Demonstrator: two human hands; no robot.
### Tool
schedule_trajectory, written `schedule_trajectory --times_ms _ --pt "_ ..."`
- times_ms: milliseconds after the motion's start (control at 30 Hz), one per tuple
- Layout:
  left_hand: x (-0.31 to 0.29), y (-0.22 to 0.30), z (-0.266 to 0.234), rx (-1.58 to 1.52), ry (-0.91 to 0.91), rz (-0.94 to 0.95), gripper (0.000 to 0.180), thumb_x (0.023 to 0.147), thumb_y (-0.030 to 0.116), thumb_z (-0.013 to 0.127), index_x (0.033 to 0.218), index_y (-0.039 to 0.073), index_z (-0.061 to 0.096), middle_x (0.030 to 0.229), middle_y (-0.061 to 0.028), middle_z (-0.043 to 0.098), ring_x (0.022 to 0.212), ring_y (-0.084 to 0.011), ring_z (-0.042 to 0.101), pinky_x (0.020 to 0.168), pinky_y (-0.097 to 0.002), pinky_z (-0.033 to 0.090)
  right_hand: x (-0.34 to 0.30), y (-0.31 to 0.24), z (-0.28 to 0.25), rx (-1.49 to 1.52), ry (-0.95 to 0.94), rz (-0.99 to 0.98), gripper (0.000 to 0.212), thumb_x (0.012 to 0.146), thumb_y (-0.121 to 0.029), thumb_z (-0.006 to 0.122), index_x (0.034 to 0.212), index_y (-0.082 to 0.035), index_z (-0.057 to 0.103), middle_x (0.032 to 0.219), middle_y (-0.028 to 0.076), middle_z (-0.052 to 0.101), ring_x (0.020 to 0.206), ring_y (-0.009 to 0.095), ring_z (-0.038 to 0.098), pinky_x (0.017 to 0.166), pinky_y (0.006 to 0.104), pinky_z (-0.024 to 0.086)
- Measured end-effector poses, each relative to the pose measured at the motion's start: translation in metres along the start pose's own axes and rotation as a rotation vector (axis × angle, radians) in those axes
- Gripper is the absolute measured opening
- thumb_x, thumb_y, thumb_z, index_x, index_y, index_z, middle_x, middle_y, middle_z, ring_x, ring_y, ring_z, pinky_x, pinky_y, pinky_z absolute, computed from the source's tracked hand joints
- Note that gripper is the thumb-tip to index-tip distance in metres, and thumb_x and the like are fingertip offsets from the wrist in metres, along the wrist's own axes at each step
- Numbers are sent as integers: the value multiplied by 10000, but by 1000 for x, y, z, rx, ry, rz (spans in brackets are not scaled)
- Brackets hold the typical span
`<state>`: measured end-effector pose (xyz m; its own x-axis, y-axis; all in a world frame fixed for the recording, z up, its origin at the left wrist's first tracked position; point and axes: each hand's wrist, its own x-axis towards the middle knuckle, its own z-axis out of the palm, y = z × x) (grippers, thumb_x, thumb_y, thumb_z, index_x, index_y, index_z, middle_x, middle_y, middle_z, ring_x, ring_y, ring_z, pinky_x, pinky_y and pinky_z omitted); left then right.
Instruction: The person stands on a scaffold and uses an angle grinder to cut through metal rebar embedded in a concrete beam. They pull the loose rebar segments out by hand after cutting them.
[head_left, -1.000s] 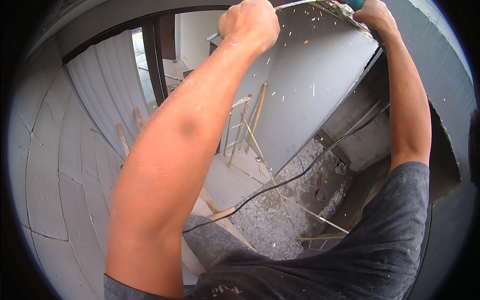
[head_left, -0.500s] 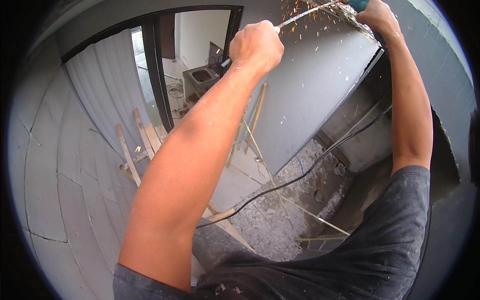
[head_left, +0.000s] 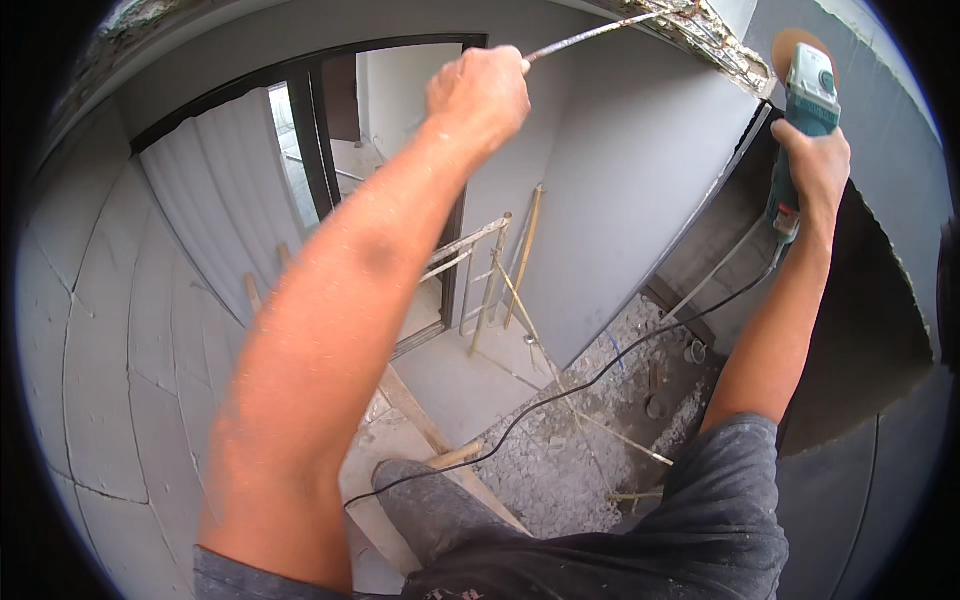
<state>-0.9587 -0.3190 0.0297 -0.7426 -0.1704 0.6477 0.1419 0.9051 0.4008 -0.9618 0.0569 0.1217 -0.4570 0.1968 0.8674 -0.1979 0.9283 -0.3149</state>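
My left hand (head_left: 480, 92) is closed round a thin, whitish metal rod (head_left: 595, 34) at the top middle. The rod slants up to the right, to the broken concrete edge (head_left: 712, 45), where more thin bars show. My right hand (head_left: 818, 165), raised at the upper right, grips a teal angle grinder (head_left: 812, 105). Its brown disc (head_left: 784, 50) stands to the right of the concrete edge, apart from the rod. The black cord (head_left: 560, 393) hangs from the grinder's lower end and runs across to my leg.
Rubble (head_left: 545, 475) lies far below, beside wooden planks (head_left: 415, 415) near my leg. Thin poles (head_left: 525, 255) lean by the grey wall (head_left: 640, 190). A black-framed doorway (head_left: 310, 130) with a pale curtain (head_left: 215, 185) is at left; a dark, jagged opening (head_left: 850, 330) is at right.
The grinder has come away from the rod, moving right and down into fuller view. The orange sparks are gone. My left hand has shifted slightly left, still holding the rod.
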Motion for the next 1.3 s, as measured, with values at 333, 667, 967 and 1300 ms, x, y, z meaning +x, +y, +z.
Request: schedule_trajectory --times_ms 333,667,967,1300 --pt "-59 -138 -141 689 30 20 293 1102 284 589 1100 26 728 1014 -249 776 997 -449 748 881 -541 581 -252 115 17 562 -438 541 368 802 -177 832 1068 36 691 871 110 730 714 212 705 685 358 570" --pt "-466 -220 107 -730 -668 -1582 202 970 80 683 808 88 563 683 2 502 553 -113 422 486 -337 300 -486 161 9 697 -892 1087 332 771 -100 797 1042 33 659 783 101 684 608 221 685 560 372 570" --pt "-401 -117 153 -852 -610 -1306 1042 1032 495 754 1699 -80 196 1706 -311 351 1590 -405 386 1268 -524 381 -495 157 5 754 -908 1104 316 777 -120 780 1024 45 671 770 115 687 590 228 679 560 378 576" --pt "-460 -22 114 -1052 -1021 -487 927 966 373 839 1630 -101 400 1515 -321 606 1467 -362 572 1241 -474 439 -499 88 92 1670 -820 1487 334 886 -216 789 1100 -11 635 968 133 698 865 293 725 835 498 630"
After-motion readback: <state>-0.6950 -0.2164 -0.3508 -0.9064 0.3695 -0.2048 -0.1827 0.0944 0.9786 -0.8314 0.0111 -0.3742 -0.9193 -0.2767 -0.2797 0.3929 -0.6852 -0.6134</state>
